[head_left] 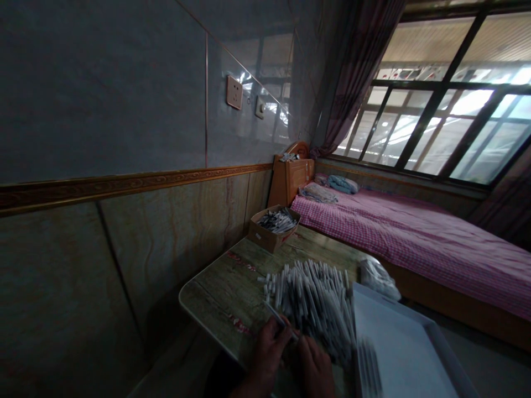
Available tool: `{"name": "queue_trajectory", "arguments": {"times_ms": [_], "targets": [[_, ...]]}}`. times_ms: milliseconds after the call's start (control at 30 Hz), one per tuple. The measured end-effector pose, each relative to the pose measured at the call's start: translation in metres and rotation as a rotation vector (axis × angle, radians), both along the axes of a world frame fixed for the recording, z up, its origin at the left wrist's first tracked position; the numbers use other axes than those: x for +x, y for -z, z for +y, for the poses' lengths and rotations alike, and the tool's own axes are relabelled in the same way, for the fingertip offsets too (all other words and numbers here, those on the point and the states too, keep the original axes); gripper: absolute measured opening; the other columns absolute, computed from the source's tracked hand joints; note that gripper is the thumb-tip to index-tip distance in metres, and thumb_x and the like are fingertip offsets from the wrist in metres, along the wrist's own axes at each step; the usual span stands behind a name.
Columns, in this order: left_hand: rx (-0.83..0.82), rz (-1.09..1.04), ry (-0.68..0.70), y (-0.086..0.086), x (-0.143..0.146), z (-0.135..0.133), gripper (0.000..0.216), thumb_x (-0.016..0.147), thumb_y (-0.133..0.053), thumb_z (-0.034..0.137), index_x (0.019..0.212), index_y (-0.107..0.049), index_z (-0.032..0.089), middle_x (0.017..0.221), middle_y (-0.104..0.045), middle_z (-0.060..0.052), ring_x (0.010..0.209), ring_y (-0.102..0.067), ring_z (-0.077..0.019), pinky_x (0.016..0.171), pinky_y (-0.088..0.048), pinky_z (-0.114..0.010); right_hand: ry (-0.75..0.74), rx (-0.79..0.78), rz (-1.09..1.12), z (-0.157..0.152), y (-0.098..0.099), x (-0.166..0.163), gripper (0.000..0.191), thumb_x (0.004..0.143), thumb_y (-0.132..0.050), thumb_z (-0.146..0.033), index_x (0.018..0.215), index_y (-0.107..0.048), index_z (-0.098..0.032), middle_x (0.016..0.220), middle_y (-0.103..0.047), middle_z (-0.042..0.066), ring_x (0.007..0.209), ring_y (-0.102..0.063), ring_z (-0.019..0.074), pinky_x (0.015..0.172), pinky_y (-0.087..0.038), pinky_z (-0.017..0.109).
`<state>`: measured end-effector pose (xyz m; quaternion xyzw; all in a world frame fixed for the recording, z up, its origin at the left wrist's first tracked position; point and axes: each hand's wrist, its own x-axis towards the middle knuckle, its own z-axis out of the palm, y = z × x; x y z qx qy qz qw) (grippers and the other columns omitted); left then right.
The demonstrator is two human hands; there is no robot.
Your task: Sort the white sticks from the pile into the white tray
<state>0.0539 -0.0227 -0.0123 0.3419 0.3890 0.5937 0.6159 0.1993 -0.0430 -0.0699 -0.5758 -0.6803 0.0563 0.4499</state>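
My left hand (269, 344) is closed, pinching a slim pen (275, 313) that points up and left over the near edge of the table. Close beside it, the closed fingers of my right hand (314, 360) meet the pen's lower end; the dim light blurs the exact contact. Just beyond both hands lies a big heap of white pens (312, 293), most of them roughly side by side. To the right of the heap is a shallow white tray (404, 345), with several pens (368, 365) lined up along its left side.
A cardboard box (267, 239) filled with dark, slender pieces stands at the table's (215, 296) far corner by the wall. A crumpled clear plastic bag (377, 278) lies behind the tray. Beyond are a bed with a pink checked cover (398, 235) and a window.
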Motion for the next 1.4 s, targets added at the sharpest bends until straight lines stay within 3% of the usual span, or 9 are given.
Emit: {"name": "queue_trajectory", "arguments": {"times_ms": [133,333,433,567,700,833,1167,1300,1400], "targets": [[0.021,-0.006,-0.004,0.001,0.001,0.002,0.043,0.059,-0.082,0.055,0.075,-0.065,0.018,0.072,-0.069,-0.002,0.071,-0.065,-0.0202,0.071,-0.053,-0.030,-0.028,0.003,0.038,0.002,0.000,-0.001,0.043,0.087,-0.047,-0.065,0.092,-0.075,-0.033,0.088,-0.077,0.004,0.078,-0.069,0.0233,0.068,-0.054,0.031],[0.065,0.140,0.075,0.005,-0.003,0.009,0.035,0.063,-0.080,0.046,0.080,-0.066,0.018,0.077,-0.071,-0.004,0.078,-0.067,-0.0239,0.075,-0.052,-0.032,-0.043,-0.191,0.309,0.000,-0.030,-0.014,0.047,0.084,-0.049,-0.069,0.075,-0.070,-0.027,0.070,-0.071,0.001,0.067,-0.064,0.0185,0.064,-0.052,0.025],[0.086,0.478,0.072,0.002,-0.020,0.017,0.025,0.067,-0.075,0.029,0.089,-0.065,0.020,0.084,-0.073,-0.004,0.082,-0.068,-0.0237,0.077,-0.050,-0.031,0.002,-0.272,0.442,-0.003,-0.045,-0.016,0.050,0.084,-0.048,-0.068,0.068,-0.066,-0.024,0.066,-0.068,0.000,0.063,-0.063,0.0169,0.060,-0.051,0.023],[0.136,1.087,-0.132,-0.014,-0.047,0.035,0.011,0.083,-0.055,0.017,0.090,-0.062,0.021,0.098,-0.070,-0.006,0.096,-0.065,-0.0204,0.085,-0.044,-0.028,0.118,-0.253,0.587,-0.005,-0.056,-0.016,0.050,0.079,-0.053,-0.068,0.081,-0.072,-0.022,0.080,-0.074,0.003,0.074,-0.068,0.0198,0.065,-0.053,0.024],[0.130,1.463,-0.119,-0.032,-0.054,0.052,0.010,0.089,-0.055,0.026,0.094,-0.062,0.021,0.102,-0.069,-0.008,0.099,-0.063,-0.0216,0.085,-0.043,-0.028,0.131,-0.221,0.610,-0.004,-0.056,-0.016,0.050,0.079,-0.056,-0.066,0.086,-0.075,-0.021,0.082,-0.075,0.003,0.075,-0.069,0.0206,0.065,-0.053,0.024],[0.077,1.646,-0.076,-0.037,-0.048,0.062,0.023,0.089,-0.057,0.032,0.104,-0.064,0.017,0.111,-0.068,-0.014,0.107,-0.062,-0.0265,0.089,-0.042,-0.032,0.122,-0.210,0.614,-0.002,-0.055,-0.015,0.050,0.078,-0.058,-0.066,0.084,-0.076,-0.020,0.081,-0.076,0.003,0.074,-0.069,0.0209,0.065,-0.053,0.024],[0.077,1.639,-0.019,-0.031,-0.056,0.059,0.012,0.088,-0.055,0.019,0.097,-0.062,0.020,0.111,-0.068,-0.012,0.105,-0.063,-0.0228,0.088,-0.042,-0.029,0.114,-0.249,0.610,-0.004,-0.056,-0.015,0.044,0.078,-0.060,-0.061,0.088,-0.076,-0.021,0.086,-0.077,0.003,0.081,-0.071,0.0222,0.070,-0.055,0.025],[0.102,1.317,-0.050,-0.023,-0.069,0.053,0.012,0.085,-0.054,0.015,0.088,-0.060,0.025,0.095,-0.072,-0.002,0.092,-0.067,-0.0176,0.082,-0.045,-0.026,0.050,-0.257,0.609,-0.005,-0.056,-0.014,0.041,0.080,-0.061,-0.058,0.091,-0.077,-0.021,0.087,-0.077,0.003,0.080,-0.071,0.0220,0.069,-0.055,0.025],[0.132,0.974,-0.114,-0.015,-0.078,0.047,0.006,0.080,-0.058,0.023,0.083,-0.063,0.025,0.084,-0.075,-0.001,0.083,-0.070,-0.0201,0.077,-0.050,-0.028,0.046,-0.283,0.597,-0.006,-0.053,-0.013,0.042,0.079,-0.061,-0.057,0.097,-0.077,-0.022,0.096,-0.077,0.005,0.090,-0.071,0.0239,0.077,-0.056,0.027]]}}
